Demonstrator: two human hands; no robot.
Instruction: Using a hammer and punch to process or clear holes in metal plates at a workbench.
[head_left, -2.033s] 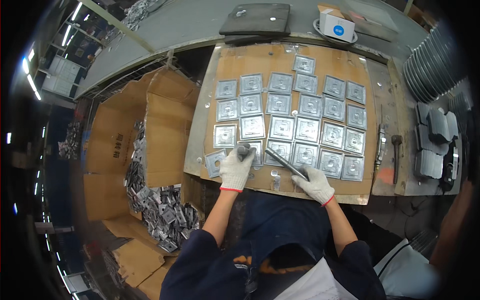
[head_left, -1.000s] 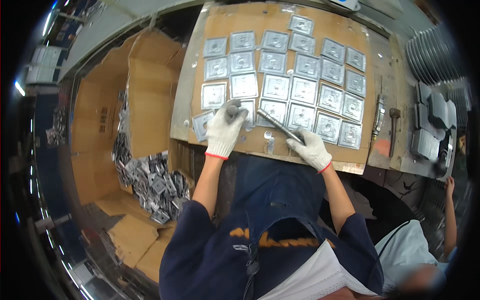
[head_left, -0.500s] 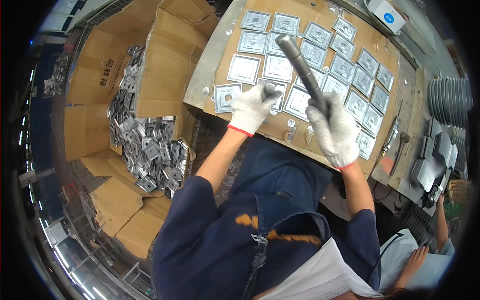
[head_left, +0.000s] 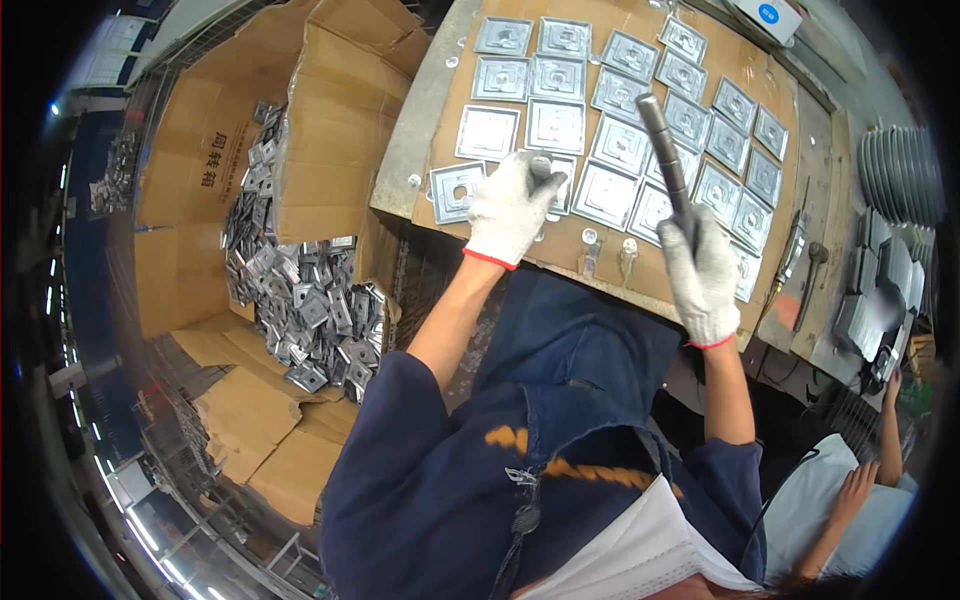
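My gloved left hand [head_left: 507,208] is closed round a short metal punch [head_left: 541,164], its round end facing up. The punch stands over a square metal plate [head_left: 563,187] at the near edge of the cardboard; where its lower end rests is hidden by the glove. Gripped in my gloved right hand [head_left: 703,275] is a thick, ringed steel bar [head_left: 664,150], tilted with its far end raised over the plates. Just left of my left hand lies another square plate [head_left: 455,192] with a round hole. Rows of similar plates [head_left: 556,126] cover the cardboard [head_left: 620,275].
At the left, a large cardboard box [head_left: 335,150] holds a heap of loose metal parts [head_left: 310,300]. A hammer [head_left: 812,280] lies along the bench's right side, near stacked grey discs [head_left: 897,175]. Another person's arm [head_left: 845,505] shows at lower right.
My right hand has moved to the right with the steel bar, and the bar's far end has swung right, away from the punch. My left hand keeps its hold at the same plate.
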